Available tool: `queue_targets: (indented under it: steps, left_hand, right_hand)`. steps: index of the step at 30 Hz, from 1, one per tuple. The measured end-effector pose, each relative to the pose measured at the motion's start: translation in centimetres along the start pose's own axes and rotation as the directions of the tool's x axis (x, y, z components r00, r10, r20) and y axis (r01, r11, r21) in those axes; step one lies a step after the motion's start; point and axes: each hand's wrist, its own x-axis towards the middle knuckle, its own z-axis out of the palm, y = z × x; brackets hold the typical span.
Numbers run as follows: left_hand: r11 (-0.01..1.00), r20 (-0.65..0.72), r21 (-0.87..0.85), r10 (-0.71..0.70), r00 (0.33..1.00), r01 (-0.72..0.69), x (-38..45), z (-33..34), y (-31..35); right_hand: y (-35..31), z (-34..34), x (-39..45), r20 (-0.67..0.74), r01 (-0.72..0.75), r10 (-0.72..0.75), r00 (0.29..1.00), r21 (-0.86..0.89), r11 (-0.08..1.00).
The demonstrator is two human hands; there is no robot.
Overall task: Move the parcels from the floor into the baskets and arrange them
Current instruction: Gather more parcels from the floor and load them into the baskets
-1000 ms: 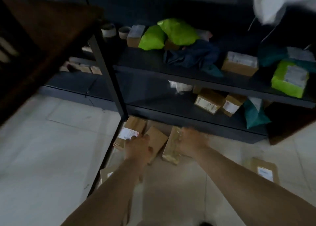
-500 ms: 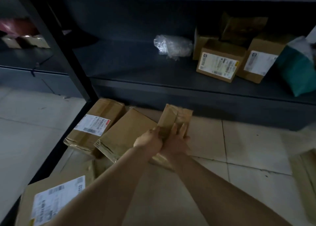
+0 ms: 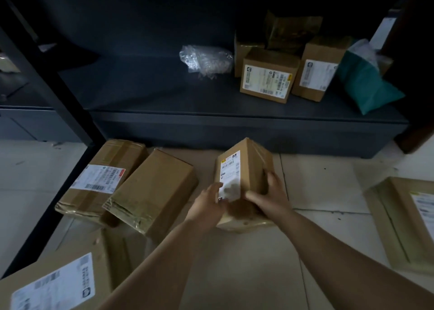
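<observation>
Both hands grip a small cardboard box [image 3: 245,172] tilted up on the floor [image 3: 324,187] in front of the shelf [image 3: 164,98]. The left hand [image 3: 207,206] holds its labelled side, fingers curled round the near edge; the right hand [image 3: 270,194] clasps the other side. Just left lie two larger boxes [image 3: 150,192], side by side and touching. On the shelf, far right, stand more boxes [image 3: 267,77] and a green bag [image 3: 366,86].

A small labelled parcel [image 3: 244,175] is gripped between the left hand [image 3: 207,207] and the right hand [image 3: 270,195], tilted in front of the dark shelf [image 3: 164,93]. Two brown boxes [image 3: 150,192] are seen left of the parcel. Further boxes [image 3: 270,77] and a teal bag [image 3: 366,86] are stored on the shelf.
</observation>
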Motion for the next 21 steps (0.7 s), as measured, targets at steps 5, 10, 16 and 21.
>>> queue_targets:
  steps: [5, 10, 16, 21]
  left_hand:
    - [0.977, 0.08, 0.092, -0.199, 0.977, 0.191, -0.4, 0.5, -1.5]
    - [0.993, 0.11, 0.053, -0.113, 0.988, 0.107, -0.7, 1.4, -0.6]
    - [0.944, -0.115, 0.283, -0.145, 0.983, 0.172, -1.2, 3.8, 2.9]
    - [0.889, -0.056, 0.439, 0.173, 0.983, -0.131, -0.9, 8.4, 9.2]
  right_hand:
    - [1.5, -1.6, -0.2, 0.103, -0.107, 0.087, 0.991, 0.207, 0.972]
    - [1.7, -1.9, 0.3, 0.069, -0.126, 0.127, 0.989, -0.011, 0.992]
    - [1.7, -2.3, -0.4, 0.051, -0.088, 0.096, 0.994, -0.128, 0.988]
    - [2.3, -5.9, -0.7, -0.077, -0.061, 0.036, 0.996, -0.357, 0.932]
